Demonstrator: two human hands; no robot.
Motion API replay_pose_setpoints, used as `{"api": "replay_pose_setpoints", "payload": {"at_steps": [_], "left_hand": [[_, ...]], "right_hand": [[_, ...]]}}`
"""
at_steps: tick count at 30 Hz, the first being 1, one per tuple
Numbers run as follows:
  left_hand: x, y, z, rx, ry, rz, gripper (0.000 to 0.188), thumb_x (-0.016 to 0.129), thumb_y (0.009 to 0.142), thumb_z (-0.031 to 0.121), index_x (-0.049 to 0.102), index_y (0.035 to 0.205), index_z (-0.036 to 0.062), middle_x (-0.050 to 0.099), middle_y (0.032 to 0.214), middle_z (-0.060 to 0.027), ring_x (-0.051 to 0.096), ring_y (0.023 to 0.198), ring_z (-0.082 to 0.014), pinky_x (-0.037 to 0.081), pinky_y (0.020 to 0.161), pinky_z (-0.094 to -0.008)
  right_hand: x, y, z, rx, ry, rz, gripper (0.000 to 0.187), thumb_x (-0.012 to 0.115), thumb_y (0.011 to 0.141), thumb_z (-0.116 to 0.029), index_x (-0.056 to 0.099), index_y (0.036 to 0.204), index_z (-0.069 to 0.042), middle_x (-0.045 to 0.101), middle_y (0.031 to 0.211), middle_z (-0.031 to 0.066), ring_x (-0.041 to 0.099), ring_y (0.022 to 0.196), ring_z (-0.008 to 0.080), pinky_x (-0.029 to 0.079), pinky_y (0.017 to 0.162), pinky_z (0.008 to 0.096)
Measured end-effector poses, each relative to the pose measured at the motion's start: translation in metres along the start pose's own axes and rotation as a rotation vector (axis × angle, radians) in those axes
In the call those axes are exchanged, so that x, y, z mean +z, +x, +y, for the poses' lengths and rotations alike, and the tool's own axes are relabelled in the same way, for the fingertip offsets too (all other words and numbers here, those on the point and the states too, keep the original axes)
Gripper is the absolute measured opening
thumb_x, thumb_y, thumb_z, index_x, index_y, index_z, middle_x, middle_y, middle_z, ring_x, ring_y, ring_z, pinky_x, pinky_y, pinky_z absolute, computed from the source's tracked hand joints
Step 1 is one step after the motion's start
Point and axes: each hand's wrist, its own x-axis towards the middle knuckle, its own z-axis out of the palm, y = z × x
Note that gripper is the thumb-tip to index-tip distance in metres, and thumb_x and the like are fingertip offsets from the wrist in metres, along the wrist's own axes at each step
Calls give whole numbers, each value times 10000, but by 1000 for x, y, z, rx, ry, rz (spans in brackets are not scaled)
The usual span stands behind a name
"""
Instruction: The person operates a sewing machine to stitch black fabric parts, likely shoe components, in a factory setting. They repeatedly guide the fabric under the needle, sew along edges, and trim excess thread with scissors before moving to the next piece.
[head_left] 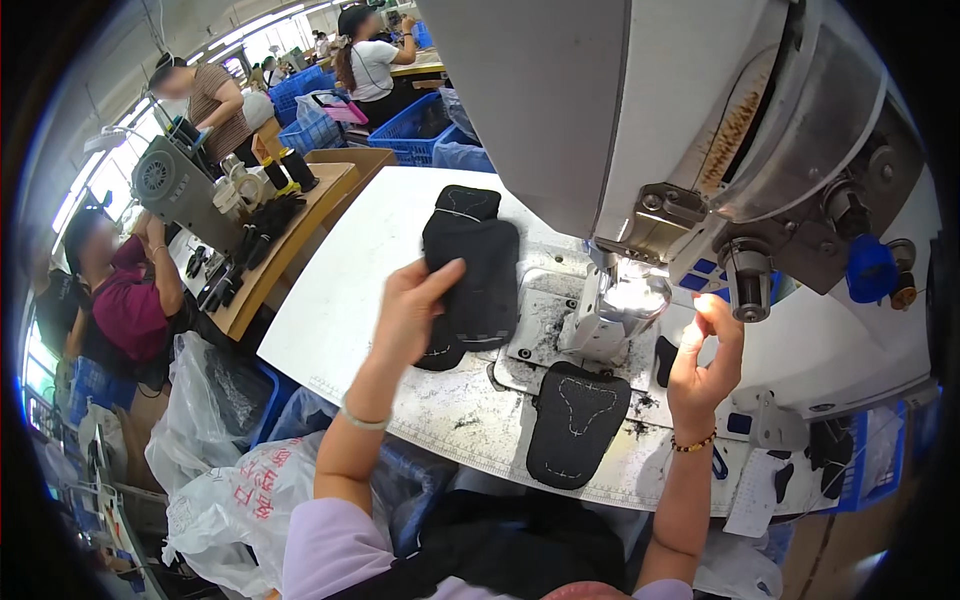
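In my left hand [408,305] is a black padded fabric piece [485,280], gripped at its left edge between thumb and fingers. It partly covers another black piece [466,203] with pale stitching, whose ends show above and below it. My right hand [703,365] is raised beside the lit needle area [635,295] of a sewing machine [560,100], with thumb and index finger pinched together. Whatever may be between those fingertips is too small to make out. A black fabric piece [577,425] with a white stitched outline lies near the table's front edge, between my hands.
Dark lint is scattered over the white table [340,260]. At the right lie small black scraps [782,480] and a white paper strip [755,492]. Plastic bags [240,495] and blue crates [410,130] stand around the table. Several people work nearby, one beside another sewing machine [185,195].
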Motion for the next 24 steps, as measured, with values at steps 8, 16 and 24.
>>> {"api": "replay_pose_setpoints", "payload": {"at_steps": [8, 16, 24], "left_hand": [[-85, 8, -27, -177, 680, 151, 343, 724, 781, 262, 605, 923, -27, 622, 723, -55, 540, 549, -122, 423, 500, -261], [6, -39, -23, 690, 1172, -80, 395, 723, 755, 197, 550, 1057, 11, 537, 961, -115, 508, 863, -276, 438, 757, -346], [58, -48, -56, 566, 1111, -668, 423, 719, 755, 216, 547, 1088, 18, 491, 1051, -133, 465, 979, -294, 413, 848, -365]], "right_hand": [[-7, 12, -6, 136, -105, -22, 187, 534, 792, 63, 556, 969, 9, 605, 976, 125, 545, 688, 185, 454, 593, 259], [-44, -3, 32, 489, -283, -741, 254, 617, 783, -101, 573, 1015, -9, 541, 1004, 111, 569, 919, 312, 451, 792, 390], [-42, -33, 44, 546, -309, -870, 265, 669, 736, -126, 577, 967, -35, 525, 954, 101, 573, 885, 305, 465, 767, 392]]}}
